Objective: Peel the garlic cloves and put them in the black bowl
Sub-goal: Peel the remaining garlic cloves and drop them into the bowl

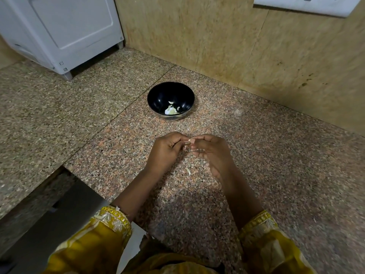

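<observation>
A black bowl (154, 95) stands on the speckled granite counter (276, 165) with several pale peeled garlic cloves (170, 110) lying in its bottom. In front of it, my left hand (165, 150) and my right hand (212, 153) meet fingertip to fingertip above the counter. Both pinch a small garlic clove (188, 143), which is mostly hidden by the fingers. A thin strip of skin hangs down from it. A loose piece of garlic skin (188, 172) lies on the counter beneath the hands.
A white appliance (65, 32) stands at the back left on small feet. A tan stone wall (237, 40) runs behind the bowl and along the right. The counter's edge drops away at the lower left.
</observation>
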